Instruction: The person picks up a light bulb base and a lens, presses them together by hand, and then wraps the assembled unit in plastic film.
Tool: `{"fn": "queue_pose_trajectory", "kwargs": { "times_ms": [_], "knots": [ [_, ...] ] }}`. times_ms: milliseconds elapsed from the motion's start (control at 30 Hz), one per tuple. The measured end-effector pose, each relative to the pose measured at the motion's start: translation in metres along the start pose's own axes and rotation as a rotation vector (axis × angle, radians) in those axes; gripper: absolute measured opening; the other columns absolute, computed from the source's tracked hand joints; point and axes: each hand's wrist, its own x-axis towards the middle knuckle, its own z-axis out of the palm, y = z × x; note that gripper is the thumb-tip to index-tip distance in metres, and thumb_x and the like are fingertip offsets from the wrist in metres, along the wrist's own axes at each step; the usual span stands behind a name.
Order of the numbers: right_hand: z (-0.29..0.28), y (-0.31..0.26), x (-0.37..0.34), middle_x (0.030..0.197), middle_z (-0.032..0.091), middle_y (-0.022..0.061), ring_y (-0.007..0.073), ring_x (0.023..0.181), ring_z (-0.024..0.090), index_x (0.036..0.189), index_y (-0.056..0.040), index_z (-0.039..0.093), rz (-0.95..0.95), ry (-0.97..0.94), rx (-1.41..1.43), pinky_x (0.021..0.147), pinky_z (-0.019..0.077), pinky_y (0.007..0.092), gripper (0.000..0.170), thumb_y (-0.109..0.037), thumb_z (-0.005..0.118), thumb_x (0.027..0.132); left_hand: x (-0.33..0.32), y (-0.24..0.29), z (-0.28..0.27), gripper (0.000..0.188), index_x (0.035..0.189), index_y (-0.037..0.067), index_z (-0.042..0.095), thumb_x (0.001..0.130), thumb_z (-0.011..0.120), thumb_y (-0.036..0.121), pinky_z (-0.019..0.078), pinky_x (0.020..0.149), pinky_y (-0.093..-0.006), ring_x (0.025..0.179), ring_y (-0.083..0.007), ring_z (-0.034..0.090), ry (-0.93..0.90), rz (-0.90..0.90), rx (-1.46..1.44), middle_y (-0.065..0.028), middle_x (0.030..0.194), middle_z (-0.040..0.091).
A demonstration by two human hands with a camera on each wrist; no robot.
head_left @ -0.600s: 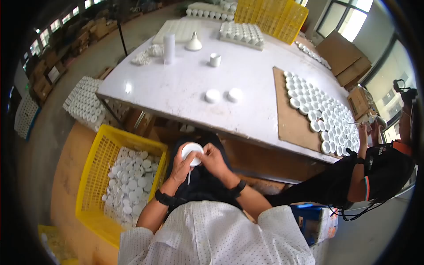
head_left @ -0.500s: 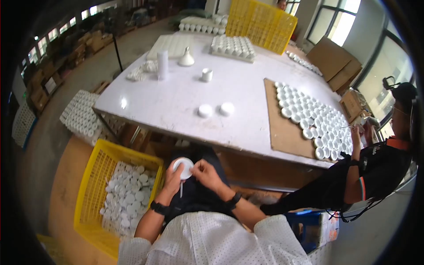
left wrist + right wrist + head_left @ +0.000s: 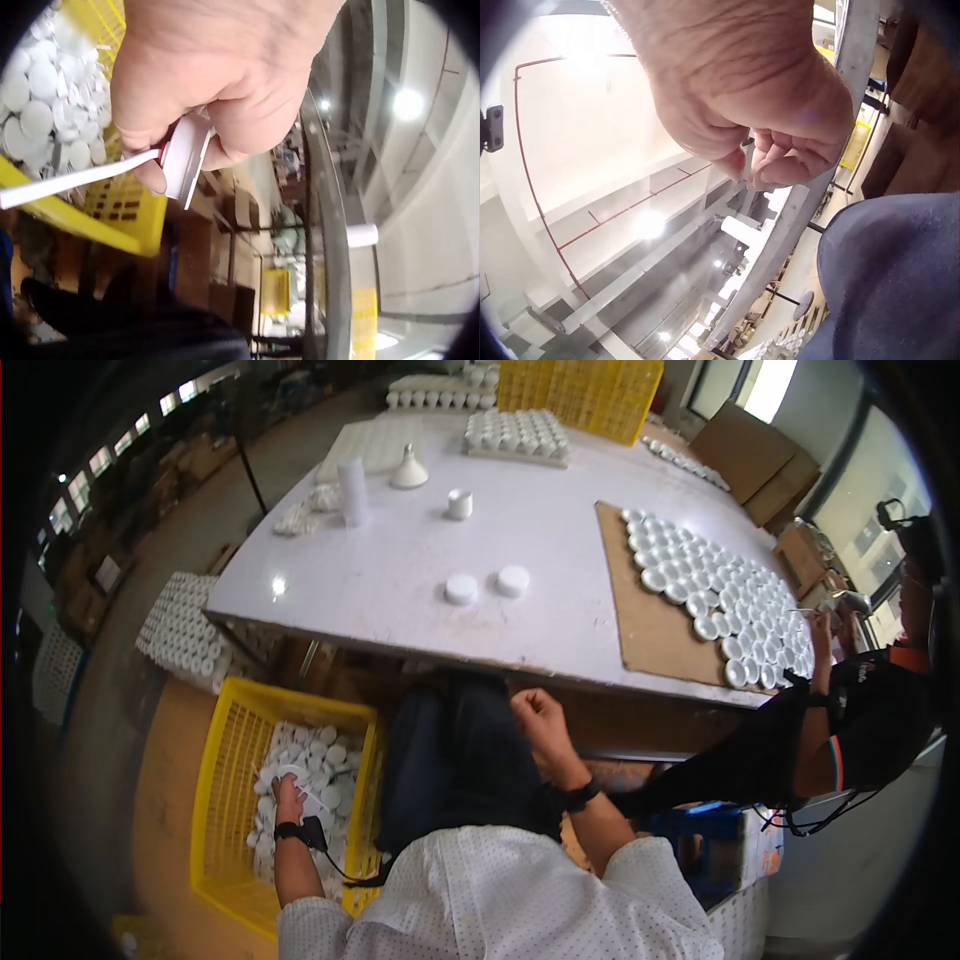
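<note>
Left wrist: disc (image 3: pixel 187 157) in hand (image 3: pixel 214 79)

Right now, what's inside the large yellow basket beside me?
The yellow basket holds a heap of white round pieces; your left hand hides some, and anything beneath is covered.

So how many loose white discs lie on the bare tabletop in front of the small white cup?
2: the left disc and the right disc, side by side, both left of the brown board. Neither is covered in the head view.
</note>
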Motion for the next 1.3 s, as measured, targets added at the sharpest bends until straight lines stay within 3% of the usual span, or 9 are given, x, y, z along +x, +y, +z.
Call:
{"fn": "queue_pose_trajectory", "kwargs": {
  "times_ms": [67, 100, 167, 200, 400, 600, 833, 1233, 1300],
  "knots": [
    [0.003, -0.013, 0.002, 0.069, 0.052, -0.0032, 0.0035, 0.059, 0.046, 0.085, -0.0037, 0.056, 0.044, 0.013, 0.026, 0.053, 0.0384, 0.0182, 0.012, -0.015, 0.06, 0.084, -0.016, 0.005, -0.008, 0.041, 0.119, 0.004, 0.044, 0.081, 0.053, 0.018, 0.048, 0.075, -0.0412, 0.097, -0.0306, 0.056, 0.414, -0.035, 0.365, -0.0156, 0.112, 0.053],
    [0.001, -0.011, 0.009, 0.068, 0.052, -0.0036, 0.0035, 0.059, 0.046, 0.085, -0.0036, 0.056, 0.024, 0.025, 0.006, 0.053, 0.0379, 0.0182, 0.012, -0.015, 0.06, 0.085, -0.022, 0.003, -0.014, 0.041, 0.119, 0.004, 0.044, 0.081, 0.053, 0.018, 0.048, 0.075, -0.0412, 0.097, -0.0306, 0.056, 0.427, -0.043, 0.371, -0.0156, 0.112, 0.053],
    [-0.004, -0.022, 0.024, 0.067, 0.052, -0.0034, 0.0033, 0.058, 0.046, 0.085, -0.0035, 0.057, 0.019, 0.034, -0.05, 0.053, 0.0382, 0.0184, 0.011, -0.015, 0.059, 0.085, -0.023, -0.009, -0.019, 0.044, 0.12, 0.004, 0.046, 0.083, 0.056, 0.024, 0.0457, 0.079, -0.0379, 0.102, -0.0301, 0.055, 0.04, -0.067, 0.004, -0.0153, 0.118, 0.052],
    [-0.006, -0.026, 0.034, 0.066, 0.053, -0.003, 0.0034, 0.057, 0.046, 0.084, -0.0031, 0.057, -0.019, 0.074, -0.095, 0.052, 0.0383, 0.0184, 0.012, -0.015, 0.059, 0.085, -0.014, -0.024, -0.017, 0.043, 0.115, 0.003, 0.05, 0.082, 0.061, 0.028, 0.0486, 0.065, -0.0339, 0.093, -0.0296, 0.059, -0.014, -0.073, -0.076, -0.0119, 0.112, 0.055],
    [-0.023, -0.057, 0.114, 0.067, 0.056, 0.0013, 0.0072, 0.055, 0.051, 0.084, -0.0015, 0.058, -0.101, 0.216, -0.377, 0.047, 0.0413, 0.0217, 0.022, -0.024, 0.06, 0.082, -0.054, -0.033, 0.081, 0.033, 0.1, 0.0, 0.058, 0.084, 0.06, 0.03, 0.0473, 0.058, -0.0295, 0.087, -0.0239, 0.063, -0.16, -0.111, -0.055, -0.0106, 0.1, 0.061],
    [-0.021, -0.053, 0.204, 0.074, 0.06, 0.0064, 0.0114, 0.055, 0.054, 0.1, 0.0031, 0.059, -0.011, 0.328, -0.517, 0.048, 0.0446, 0.0237, 0.038, -0.028, 0.064, 0.079, -0.098, 0.011, 0.157, 0.018, 0.101, -0.001, 0.059, 0.087, 0.053, 0.009, 0.0489, 0.062, -0.0235, 0.085, -0.0176, 0.064, -0.435, 0.052, 0.306, -0.0114, 0.104, 0.061],
    [-0.018, -0.046, 0.231, 0.074, 0.062, 0.0085, 0.0126, 0.057, 0.056, 0.103, 0.0076, 0.059, 0.104, 0.254, -0.614, 0.051, 0.0445, 0.0234, 0.045, -0.028, 0.066, 0.077, -0.095, 0.016, 0.169, 0.018, 0.101, -0.001, 0.059, 0.087, 0.051, 0.007, 0.0495, 0.062, -0.0229, 0.084, -0.0176, 0.064, -0.542, 0.125, 0.331, -0.0103, 0.104, 0.062],
    [-0.015, -0.035, 0.217, 0.081, 0.061, 0.0028, 0.0061, 0.065, 0.05, 0.104, 0.0049, 0.061, 0.029, 0.437, -0.166, 0.058, 0.0414, 0.0205, 0.036, -0.019, 0.068, 0.077, -0.082, 0.028, 0.199, 0.016, 0.098, -0.001, 0.059, 0.087, 0.05, 0.006, 0.0493, 0.063, -0.0238, 0.086, -0.0183, 0.064, -0.699, 0.069, 0.409, -0.0117, 0.105, 0.062],
    [-0.016, -0.035, 0.214, 0.076, 0.06, 0.0023, 0.0069, 0.062, 0.05, 0.097, 0.0023, 0.062, 0.034, 0.468, -0.088, 0.056, 0.0409, 0.0205, 0.028, -0.02, 0.065, 0.08, -0.081, 0.03, 0.203, 0.015, 0.098, -0.001, 0.059, 0.088, 0.05, 0.007, 0.0493, 0.063, -0.0241, 0.086, -0.0182, 0.064, -0.725, 0.049, 0.425, -0.0122, 0.106, 0.061]
  ]
}}
